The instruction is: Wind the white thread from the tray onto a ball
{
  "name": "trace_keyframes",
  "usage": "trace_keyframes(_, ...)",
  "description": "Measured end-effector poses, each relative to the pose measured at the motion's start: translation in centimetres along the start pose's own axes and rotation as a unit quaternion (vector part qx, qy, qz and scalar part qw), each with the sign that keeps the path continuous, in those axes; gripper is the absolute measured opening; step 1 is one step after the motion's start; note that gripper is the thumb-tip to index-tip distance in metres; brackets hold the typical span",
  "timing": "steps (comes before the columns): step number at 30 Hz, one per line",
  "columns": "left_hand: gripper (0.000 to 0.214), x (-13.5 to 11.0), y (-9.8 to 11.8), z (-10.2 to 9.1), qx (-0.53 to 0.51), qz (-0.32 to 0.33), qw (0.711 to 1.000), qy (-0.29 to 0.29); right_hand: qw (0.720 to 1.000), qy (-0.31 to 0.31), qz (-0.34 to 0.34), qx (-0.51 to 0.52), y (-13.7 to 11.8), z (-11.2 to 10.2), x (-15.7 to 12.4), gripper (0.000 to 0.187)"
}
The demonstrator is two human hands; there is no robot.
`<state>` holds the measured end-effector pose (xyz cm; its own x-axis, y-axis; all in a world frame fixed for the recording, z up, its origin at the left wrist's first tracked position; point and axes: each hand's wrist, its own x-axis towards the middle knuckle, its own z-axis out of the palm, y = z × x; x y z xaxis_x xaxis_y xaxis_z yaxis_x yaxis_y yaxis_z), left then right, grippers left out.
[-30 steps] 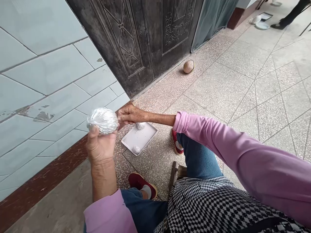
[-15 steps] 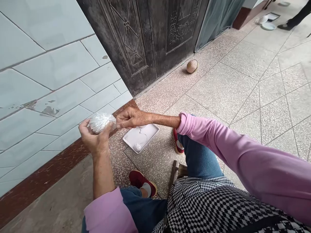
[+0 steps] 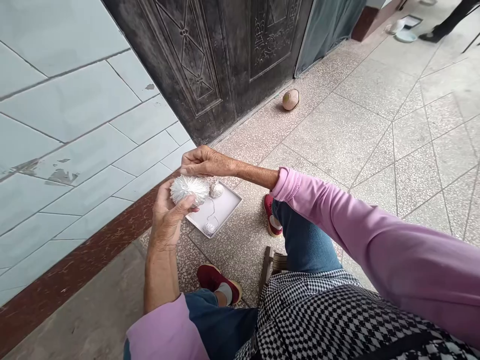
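On the speckled floor (image 3: 337,130) sits a pale tray (image 3: 227,204). Above its left side, the left hand (image 3: 167,215) has fingers wrapped around a big white yarn ball (image 3: 190,189), which I'd judge well built up. The right hand (image 3: 210,161) bends its fingers beyond; whether they pinch yarn, I can't tell. Yarn's left on two smaller balls (image 3: 216,190) in the tray.

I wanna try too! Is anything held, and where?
The left hand holds the big white ball from its left and underneath. I can't tell whether the right hand holds anything.
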<state>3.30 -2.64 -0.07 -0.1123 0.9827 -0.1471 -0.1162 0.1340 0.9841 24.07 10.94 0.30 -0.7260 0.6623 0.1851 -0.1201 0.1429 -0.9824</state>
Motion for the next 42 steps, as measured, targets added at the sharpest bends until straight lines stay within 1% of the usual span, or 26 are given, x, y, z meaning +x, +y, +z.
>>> trace_keyframes(3,0.095,-0.1,-0.2,0.7,-0.035,-0.01,0.999,0.0,1.0,-0.011,-0.028,-0.001,-0.2,0.1,0.2,0.037)
trace_keyframes(6,0.085,0.2,-0.8,1.1,-0.05,0.013,0.998,0.033,0.999,-0.005,-0.037,-0.013,-0.9,0.5,0.1,0.038)
trace_keyframes(10,0.079,1.5,-1.9,0.6,-0.028,0.004,0.997,0.074,0.999,-0.017,-0.021,-0.036,-2.7,1.6,-0.9,0.035)
trace_keyframes(13,0.077,1.8,-2.2,0.5,-0.001,-0.011,0.998,0.066,0.998,-0.031,0.005,-0.059,-3.4,1.8,-1.3,0.034)
trace_keyframes(16,0.081,1.0,-1.4,1.2,-0.023,-0.004,0.999,0.042,0.998,-0.007,0.001,-0.067,-2.6,0.7,-0.6,0.034)
trace_keyframes(19,0.086,0.1,-0.1,1.8,-0.057,0.006,0.998,0.03,0.998,-0.001,-0.029,-0.053,-0.8,-0.5,0.2,0.038)
trace_keyframes(22,0.093,-0.2,0.5,1.7,-0.062,0.006,0.998,0.01,0.998,-0.016,-0.05,-0.034,0.5,-0.9,0.4,0.041)
trace_keyframes(24,0.097,-0.1,0.4,1.4,-0.056,0.003,0.998,0.0,0.998,-0.018,-0.044,-0.029,0.7,-0.7,0.4,0.04)
trace_keyframes(26,0.099,-0.1,0.2,1.3,-0.045,-0.001,0.999,0.004,0.999,-0.02,-0.029,-0.032,0.6,-0.5,0.4,0.038)
trace_keyframes(29,0.096,-0.4,0.1,1.7,-0.036,0.009,0.999,0.02,0.999,-0.036,-0.015,-0.026,0.7,-0.7,0.6,0.037)
trace_keyframes(33,0.094,-1.0,0.5,2.5,-0.072,0.028,0.997,0.031,1.0,-0.019,-0.015,0.002,1.9,-1.3,1.1,0.05)
trace_keyframes(35,0.093,-1.0,0.7,2.7,-0.1,0.035,0.994,0.035,1.0,-0.002,0.0,0.001,2.8,-0.9,1.3,0.049)
trace_keyframes(38,0.088,-0.4,0.5,2.6,-0.146,0.062,0.986,0.057,0.999,0.016,0.019,-0.035,3.6,0.8,1.4,0.043)
trace_keyframes(40,0.087,0.1,0.3,2.3,-0.169,0.079,0.979,0.085,0.996,0.021,0.016,-0.086,3.5,2.3,1.2,0.042)
trace_keyframes(42,0.086,0.5,0.1,1.8,-0.177,0.088,0.974,0.109,0.989,0.018,0.013,-0.147,2.8,3.5,0.8,0.038)
